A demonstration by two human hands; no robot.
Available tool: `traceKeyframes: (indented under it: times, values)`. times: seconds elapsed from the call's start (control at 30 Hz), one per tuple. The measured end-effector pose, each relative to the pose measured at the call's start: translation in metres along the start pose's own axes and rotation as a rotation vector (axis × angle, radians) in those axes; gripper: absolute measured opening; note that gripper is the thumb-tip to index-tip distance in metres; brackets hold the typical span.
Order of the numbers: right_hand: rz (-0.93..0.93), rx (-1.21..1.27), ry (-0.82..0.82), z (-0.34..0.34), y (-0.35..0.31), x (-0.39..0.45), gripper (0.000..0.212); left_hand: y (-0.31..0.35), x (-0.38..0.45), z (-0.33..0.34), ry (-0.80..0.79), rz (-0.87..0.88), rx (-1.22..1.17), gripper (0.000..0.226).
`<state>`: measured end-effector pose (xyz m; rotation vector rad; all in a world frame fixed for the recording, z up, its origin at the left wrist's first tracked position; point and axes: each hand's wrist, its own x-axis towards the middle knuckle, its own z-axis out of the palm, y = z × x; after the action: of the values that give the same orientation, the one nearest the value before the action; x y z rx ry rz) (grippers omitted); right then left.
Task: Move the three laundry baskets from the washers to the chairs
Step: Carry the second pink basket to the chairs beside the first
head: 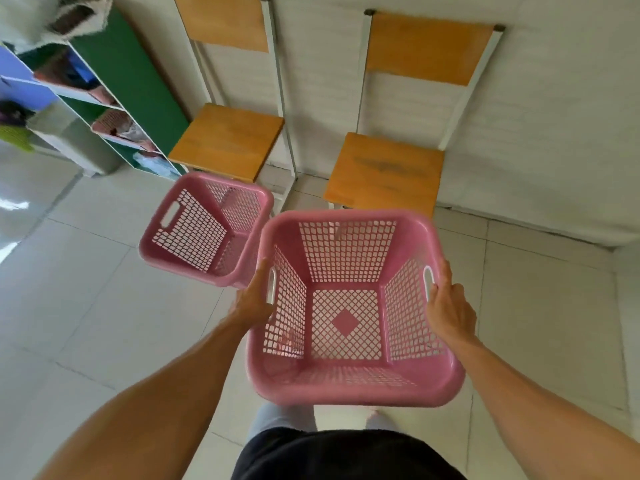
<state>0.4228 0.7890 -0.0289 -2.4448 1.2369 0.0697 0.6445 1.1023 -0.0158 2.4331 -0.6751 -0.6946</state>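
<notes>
Head view: 2nd pink basket point(204, 230) w/ shelf point(104, 98) left, chairs point(384, 171) ahead.

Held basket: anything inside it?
Nothing inside the held basket: its mesh floor is bare, floor tiles showing through. Left hand and right hand grip its handles.

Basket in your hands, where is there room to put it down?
The right chair seat is bare, bordered by the wall and the left chair. The left chair's front is crowded by the other pink basket. Both hands hold the near basket.
</notes>
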Motion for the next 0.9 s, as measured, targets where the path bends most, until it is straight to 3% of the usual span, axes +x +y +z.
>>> traceKeyframes:
  times: [0.07, 0.2, 0.37, 0.67, 0.9]
  values:
    - [0.046, -0.011, -0.029, 0.005, -0.015, 0.000, 0.072, -0.014, 0.023, -0.012, -0.033, 0.089, -0.013, 0.132]
    - [0.063, -0.035, -0.090, 0.021, -0.045, 0.007, 0.099, -0.057, 0.074, -0.028, -0.141, 0.091, 0.042, 0.135]
    - [0.141, -0.087, -0.126, 0.042, -0.070, 0.007, 0.082, -0.081, 0.127, -0.043, -0.249, 0.102, 0.111, 0.135]
    - [0.216, -0.025, -0.212, 0.096, -0.076, 0.036, 0.086, -0.113, 0.186, -0.020, -0.271, 0.214, 0.092, 0.120]
    - [0.262, 0.043, -0.228, 0.155, -0.082, 0.078, 0.082, -0.162, 0.237, 0.005, -0.264, 0.154, 0.099, 0.131]
